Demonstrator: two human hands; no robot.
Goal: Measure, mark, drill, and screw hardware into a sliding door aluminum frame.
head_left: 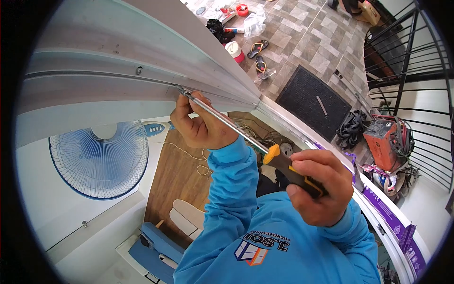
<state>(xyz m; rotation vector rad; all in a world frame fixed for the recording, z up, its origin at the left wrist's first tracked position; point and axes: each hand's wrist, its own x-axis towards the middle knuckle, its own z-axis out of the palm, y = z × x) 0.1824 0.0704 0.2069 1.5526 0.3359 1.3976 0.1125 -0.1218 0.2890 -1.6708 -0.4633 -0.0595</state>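
A long screwdriver (283,163) with a black and yellow handle slants up to the left. My right hand (326,187) is wrapped round its handle. At the tip, my left hand (204,122) pinches a small metal piece (183,90) with thumb and fingers; its exact kind is partly hidden by them. Tip and metal piece meet a narrow groove in a pale metal frame (94,57). Left of my fingers, a screw or bolt head (139,70) sits on that frame.
A blue fan (101,161) stands at left, above a blue chair (156,255). Cables (269,135) lie beyond my arms. A lower white frame rail (302,130) runs at right. Past it are a black mat (307,102), sandals (260,65), an orange box (385,146) and a black railing (411,78).
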